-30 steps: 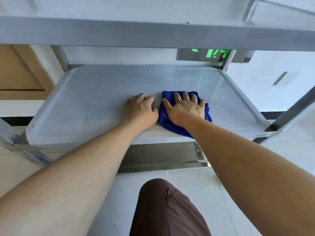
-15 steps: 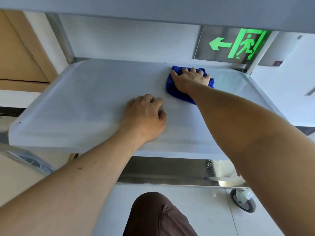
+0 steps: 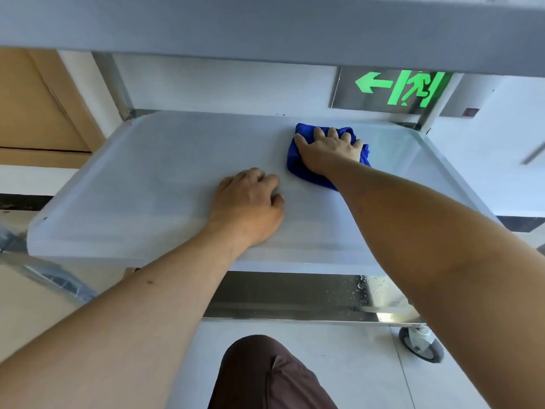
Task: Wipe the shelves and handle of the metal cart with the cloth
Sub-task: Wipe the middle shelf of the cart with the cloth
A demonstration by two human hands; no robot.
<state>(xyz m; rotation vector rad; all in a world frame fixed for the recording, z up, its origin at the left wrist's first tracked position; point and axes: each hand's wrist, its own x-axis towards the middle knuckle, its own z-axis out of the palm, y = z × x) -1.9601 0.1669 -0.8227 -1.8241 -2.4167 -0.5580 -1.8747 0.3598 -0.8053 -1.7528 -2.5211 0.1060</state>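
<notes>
The metal cart's middle shelf point(image 3: 132, 184) is a flat silvery tray filling the centre of the view. A blue cloth point(image 3: 298, 163) lies bunched on it right of centre, toward the far edge. My right hand point(image 3: 327, 149) presses flat on the cloth, fingers spread over it. My left hand point(image 3: 250, 205) rests on the bare shelf near the front edge, fingers curled under, holding nothing. The top shelf's underside point(image 3: 265, 28) spans the top of the view. The handle is out of sight.
The lower shelf point(image 3: 295, 296) shows below, wet with droplets at its right. A caster wheel point(image 3: 421, 343) stands on the tiled floor at the lower right. A green exit sign point(image 3: 404, 87) is on the wall behind. My knee point(image 3: 265, 373) is at the bottom.
My right hand pushed the cloth from the shelf's front edge to the far side, then drew it slightly back. My left hand stayed put on the shelf.
</notes>
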